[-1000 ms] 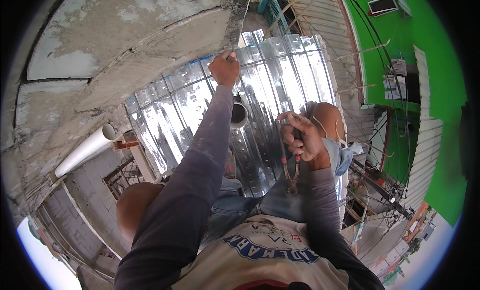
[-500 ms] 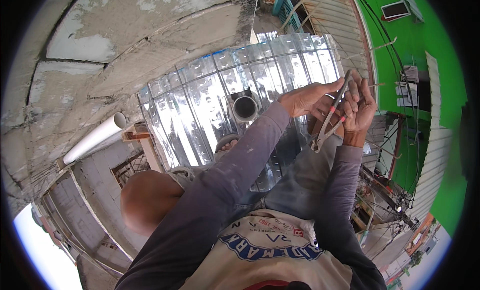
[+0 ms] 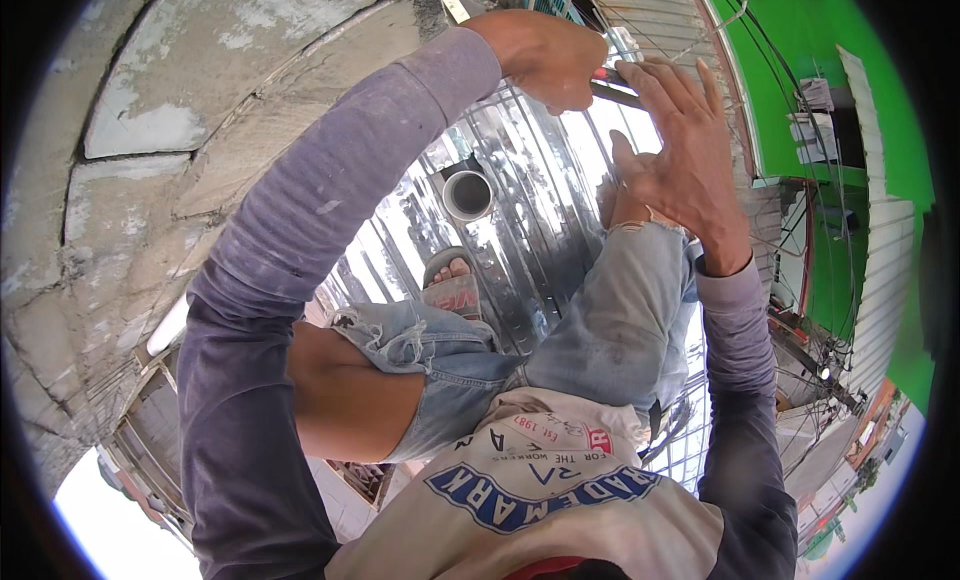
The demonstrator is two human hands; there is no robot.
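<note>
My left hand (image 3: 550,60) is closed in a fist at the far side of the shiny corrugated metal sheet (image 3: 520,210). From that fist sticks out a dark handle with a bit of red, part of the pincers (image 3: 622,94); their jaws are hidden. My right hand (image 3: 690,150) is beside the handle's end, its fingers stretched and its thumb apart. Whether its fingertips touch the handle I cannot tell. Between my arms, an open grey pipe (image 3: 467,195) stands up through the sheet.
A rough concrete wall (image 3: 230,100) runs along the left. My sandalled foot (image 3: 455,280) rests on the sheet. A white pipe (image 3: 168,325) shows behind my left sleeve. Loose cables (image 3: 815,160) hang before the green wall (image 3: 890,100) on the right.
Both hands have moved. The left went up and away with the pincers, which were between both hands before; the right has opened out. My knees and foot show more.
</note>
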